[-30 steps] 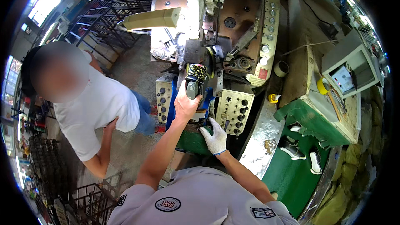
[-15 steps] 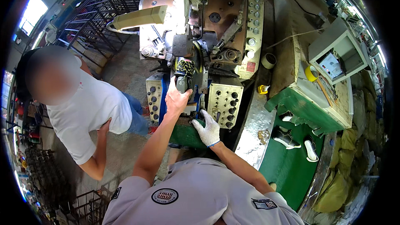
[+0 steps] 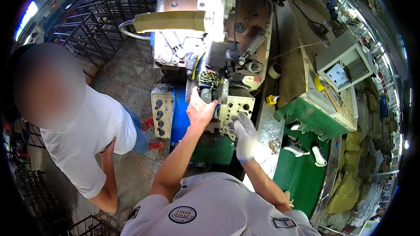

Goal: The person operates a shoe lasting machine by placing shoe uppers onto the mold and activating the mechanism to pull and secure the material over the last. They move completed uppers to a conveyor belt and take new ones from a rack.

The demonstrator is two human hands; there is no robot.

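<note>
My bare left hand (image 3: 201, 111) is closed around the heel end of a dark shoe upper on a last (image 3: 208, 81), with yellow-and-black laces. The shoe's other end sits among the clamps of a large machine (image 3: 175, 4), where its tip is hidden. My right hand (image 3: 243, 137), in a white knit glove, hovers over the lower edge of the right control panel (image 3: 235, 109), a cream box with dark knobs. Its fingers look apart and hold nothing visible, though slightly blurred; I cannot tell whether they touch the panel.
At left stands a person in a white shirt (image 3: 87, 135), near black metal racks (image 3: 100, 22). To the right, several shoes (image 3: 319, 155) lie on a green surface (image 3: 302, 183). A bench (image 3: 323, 109) beyond holds a grey box (image 3: 345, 59) and yellow tape (image 3: 320, 83).
My right hand has moved from below the shoe rightward and up to the control panel. My left hand keeps its hold on the shoe. The whole view has shifted, and the lamp appears further right.
</note>
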